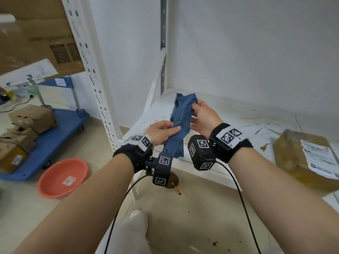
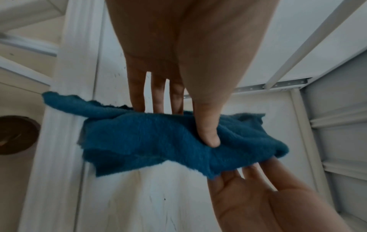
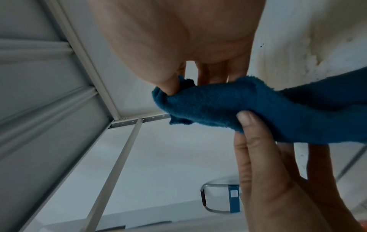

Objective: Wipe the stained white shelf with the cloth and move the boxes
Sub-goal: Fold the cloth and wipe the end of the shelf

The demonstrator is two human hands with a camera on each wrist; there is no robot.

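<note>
Both hands are up in front of the shelf, working the same rag. The left hand [image 1: 161, 130] pinches the blue cloth [image 1: 180, 118] at its lower middle, thumb pressed into the fabric with the fingers behind it, while the right hand [image 1: 202, 116] nips the upper end between thumb and fingers. So neither hand is free: each is closed on the cloth, which hangs bunched and twisted between them, clear of any surface. To my eye this is the gathering step before a wipe, and it would go best if the loose tail below the left hand were folded in, giving a flat pad rather than a rope, so that one palm can press it broadly. The stained white shelf [image 1: 229, 114] lies just beyond and beneath the hands, with brown streaks running along its far edge and across to the right. A cardboard box [image 1: 297, 153] sits on the shelf's right end, well apart from the cloth, and I judge it will need shifting to reach what lies under it. Off to the left, on the floor, lie an orange basin [image 1: 63, 177] and more boxes on a blue cart [image 1: 60, 129].
</note>
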